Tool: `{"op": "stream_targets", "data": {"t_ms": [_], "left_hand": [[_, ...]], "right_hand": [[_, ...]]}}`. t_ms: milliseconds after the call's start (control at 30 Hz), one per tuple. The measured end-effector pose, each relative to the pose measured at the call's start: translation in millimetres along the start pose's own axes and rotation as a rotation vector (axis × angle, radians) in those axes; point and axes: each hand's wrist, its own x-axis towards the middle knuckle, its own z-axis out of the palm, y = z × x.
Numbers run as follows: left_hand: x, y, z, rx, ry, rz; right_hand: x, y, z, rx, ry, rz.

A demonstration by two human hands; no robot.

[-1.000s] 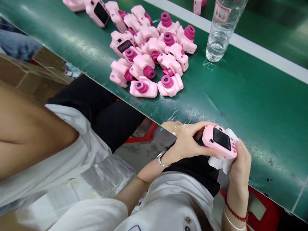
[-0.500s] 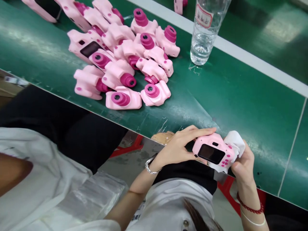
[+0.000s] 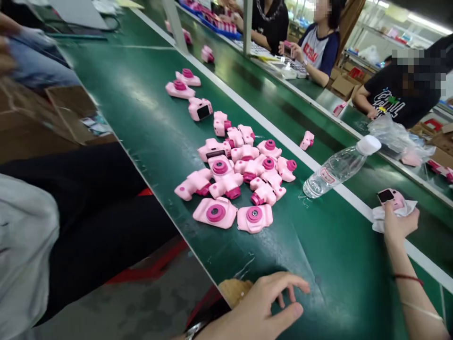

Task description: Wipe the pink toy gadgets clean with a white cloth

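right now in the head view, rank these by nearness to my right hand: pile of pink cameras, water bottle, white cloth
1. White cloth: held in the right hand
2. Water bottle: off to the left
3. Pile of pink cameras: farther left, past the bottle

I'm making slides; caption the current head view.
Right hand holding a pink toy camera and white cloth; left hand open, empty.

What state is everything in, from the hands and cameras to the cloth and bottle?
Left hand: open, holding nothing
Right hand: gripping a camera and cloth
Held camera: screen dark
White cloth: crumpled, against the held camera
Clustered cameras: bunched together, facing different ways
Bottle: standing, capped; water level unclear
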Motion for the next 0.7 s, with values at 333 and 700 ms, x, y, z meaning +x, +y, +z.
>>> {"op": "stream_targets", "data": {"t_ms": [333,700], "left_hand": [[0.4,-1.4,10.4,0.032,0.169,0.214],[32.0,-5.1,-54.8,0.9,0.904,0.315]], "right_hand": [[5.5,-0.5,25.0,-0.137,0.126,0.05],[-176.6,41.7,-98.2,0.095,-0.212,-0.144]]}}
